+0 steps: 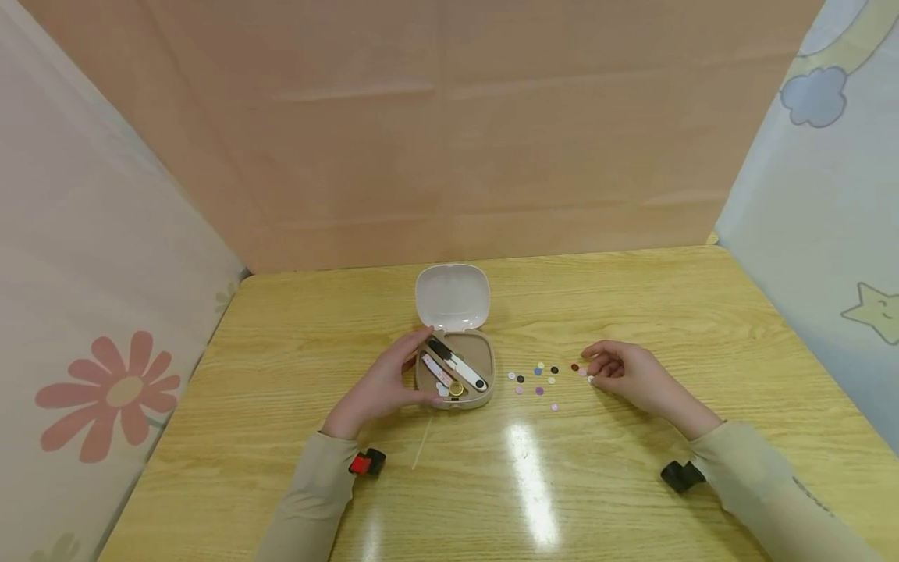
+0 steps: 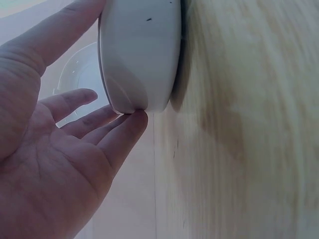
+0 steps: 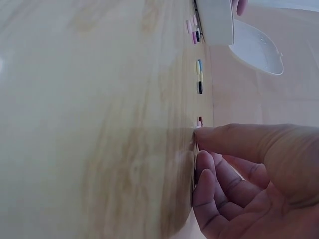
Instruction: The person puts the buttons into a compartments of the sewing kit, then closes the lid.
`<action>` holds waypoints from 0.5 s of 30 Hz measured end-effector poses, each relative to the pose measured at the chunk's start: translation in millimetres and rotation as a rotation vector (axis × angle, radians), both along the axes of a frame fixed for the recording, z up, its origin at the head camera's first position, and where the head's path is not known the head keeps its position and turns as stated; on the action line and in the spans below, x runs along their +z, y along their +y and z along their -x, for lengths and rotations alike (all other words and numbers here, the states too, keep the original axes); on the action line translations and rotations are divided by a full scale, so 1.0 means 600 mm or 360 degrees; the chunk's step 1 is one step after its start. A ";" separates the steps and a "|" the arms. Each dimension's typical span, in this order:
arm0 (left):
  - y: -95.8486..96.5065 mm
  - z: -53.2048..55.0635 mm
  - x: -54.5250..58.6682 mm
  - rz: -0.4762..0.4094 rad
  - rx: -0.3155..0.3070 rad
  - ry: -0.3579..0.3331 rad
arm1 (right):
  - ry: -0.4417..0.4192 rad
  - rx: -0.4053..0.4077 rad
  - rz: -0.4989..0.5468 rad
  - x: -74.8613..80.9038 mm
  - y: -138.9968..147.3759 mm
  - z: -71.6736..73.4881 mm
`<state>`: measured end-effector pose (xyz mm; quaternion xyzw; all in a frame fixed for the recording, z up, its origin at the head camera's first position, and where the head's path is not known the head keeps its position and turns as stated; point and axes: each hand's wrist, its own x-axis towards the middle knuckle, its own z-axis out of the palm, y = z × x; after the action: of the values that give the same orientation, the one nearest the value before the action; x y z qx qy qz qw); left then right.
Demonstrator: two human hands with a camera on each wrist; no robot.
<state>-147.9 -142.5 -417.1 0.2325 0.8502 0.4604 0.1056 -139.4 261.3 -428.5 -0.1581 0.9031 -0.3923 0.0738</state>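
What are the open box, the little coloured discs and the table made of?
The box looks like smooth plastic: its lid shines. The discs may be plastic: thin, plainly coloured, finish too small to judge. The table seems glossy wood or laminate: grain and a reflection show.

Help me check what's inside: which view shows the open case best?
The head view: it looks down into the open case, so its inside shows. Both wrist views show its outer wall, cut off by the top edge, and the lid beyond; neither shows inside.
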 end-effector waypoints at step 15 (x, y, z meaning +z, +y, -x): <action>0.001 -0.002 0.000 -0.0010 0.0009 0.0000 | 0.0026 -0.0013 0.0013 -0.003 0.001 -0.003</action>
<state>-146.8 -141.7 -417.0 0.2304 0.8494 0.4633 0.1038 -137.4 261.6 -430.1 -0.1580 0.9027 -0.3949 0.0642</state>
